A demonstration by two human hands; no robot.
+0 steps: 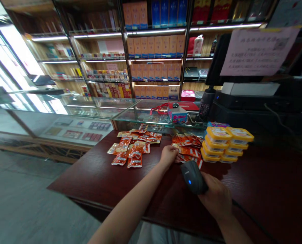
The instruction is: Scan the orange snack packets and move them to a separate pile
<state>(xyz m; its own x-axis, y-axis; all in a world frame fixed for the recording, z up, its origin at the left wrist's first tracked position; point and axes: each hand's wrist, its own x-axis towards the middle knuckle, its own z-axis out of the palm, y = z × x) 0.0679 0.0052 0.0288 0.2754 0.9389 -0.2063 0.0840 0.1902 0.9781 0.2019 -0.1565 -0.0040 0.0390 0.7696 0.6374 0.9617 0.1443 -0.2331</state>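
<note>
My right hand [215,196] is wrapped round a black barcode scanner [193,176] with a blue light on top, its head pointing toward the packets. My left hand [169,156] is at the near-left side of a pile of orange snack packets [188,149], its fingers closed on the edge of one. Part of that packet is hidden by the hand. A second group of orange and cream snack packets [134,152] lies loosely spread to the left. Just right of the pile stand stacked yellow-lidded tubs [220,142].
A dark monitor with a pink paper sign [257,51] stands at the back right. Behind the brown counter [89,176] run glass display cases [89,105], with a small pink-and-blue box [177,116] on top. Shelves of boxed goods line the wall. The scanner's cable trails right.
</note>
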